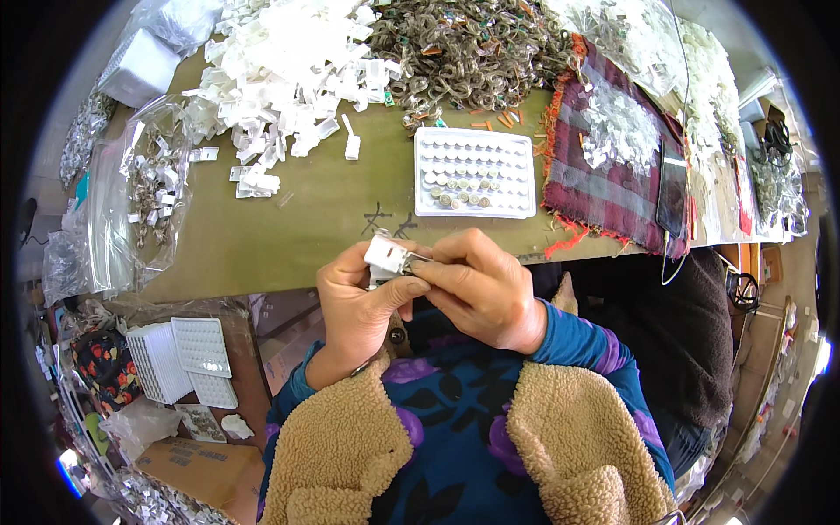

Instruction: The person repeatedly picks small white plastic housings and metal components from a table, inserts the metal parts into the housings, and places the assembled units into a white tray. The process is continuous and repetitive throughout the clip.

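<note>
Here in the middle, both hands are closed in on one small white plastic piece (383, 253), lifted over the table's near edge. The left hand (354, 306) grips it from the left, thumb beneath; the right hand (486, 284) pinches in at its right end, on a dark bit too small to make out. Looks like this one is mid-work, not yet finished.

Just beyond the right hand sits a white tray (418, 175), small round discs (464, 185) in its nearer rows. Well left of the hands, a clear bag (112, 210) shows white pieces mixed with brown strands; perhaps those are done, though I can't tell for sure.

Farther off, plenty looks left: a big heap of white parts (271, 61) ahead and leftward, a tangle of brown cords (477, 61) straight beyond the tray.
</note>
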Demonstrator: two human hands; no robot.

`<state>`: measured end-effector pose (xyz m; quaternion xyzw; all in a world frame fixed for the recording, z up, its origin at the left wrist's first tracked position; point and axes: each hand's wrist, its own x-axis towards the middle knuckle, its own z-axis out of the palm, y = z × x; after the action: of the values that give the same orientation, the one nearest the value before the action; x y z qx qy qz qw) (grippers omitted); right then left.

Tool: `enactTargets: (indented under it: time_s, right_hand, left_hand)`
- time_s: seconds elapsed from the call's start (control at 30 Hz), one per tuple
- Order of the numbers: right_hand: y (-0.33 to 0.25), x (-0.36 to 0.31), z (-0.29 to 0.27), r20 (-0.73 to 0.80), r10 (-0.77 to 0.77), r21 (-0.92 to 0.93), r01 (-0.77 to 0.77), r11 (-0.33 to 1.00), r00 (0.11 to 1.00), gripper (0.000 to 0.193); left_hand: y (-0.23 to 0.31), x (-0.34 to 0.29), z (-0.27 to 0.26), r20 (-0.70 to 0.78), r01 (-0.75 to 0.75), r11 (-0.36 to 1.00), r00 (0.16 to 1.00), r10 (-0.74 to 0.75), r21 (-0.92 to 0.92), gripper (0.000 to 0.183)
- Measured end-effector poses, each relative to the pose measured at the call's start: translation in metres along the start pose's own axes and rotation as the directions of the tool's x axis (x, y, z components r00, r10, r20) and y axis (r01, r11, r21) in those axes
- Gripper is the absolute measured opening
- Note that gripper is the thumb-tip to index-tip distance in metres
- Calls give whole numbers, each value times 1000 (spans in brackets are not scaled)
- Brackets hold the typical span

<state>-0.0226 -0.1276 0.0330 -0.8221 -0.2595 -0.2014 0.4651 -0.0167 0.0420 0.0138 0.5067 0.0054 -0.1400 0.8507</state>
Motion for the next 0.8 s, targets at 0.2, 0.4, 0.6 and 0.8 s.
enactTargets:
  time_s: [0.2,0.4,0.6,0.8]
  right_hand:
    - [-19,-6,-9,136,421,273,-443,854,897,19]
    - [-22,-8,-7,20,250,104,-251,962,968,18]
    - [-24,-10,-4,-26,129,-16,-129,992,991,17]
    - [-24,-9,-10,374,662,561,-727,396,649,13]
  left_hand:
    - [-1,4,-3,71,-256,965,963,260,-57,33]
    - [-3,-4,-4,131,-309,950,945,301,40,36]
    - [-4,-7,-6,185,-426,897,897,401,118,38]
    - [-3,-11,-5,170,-109,969,974,149,-222,30]
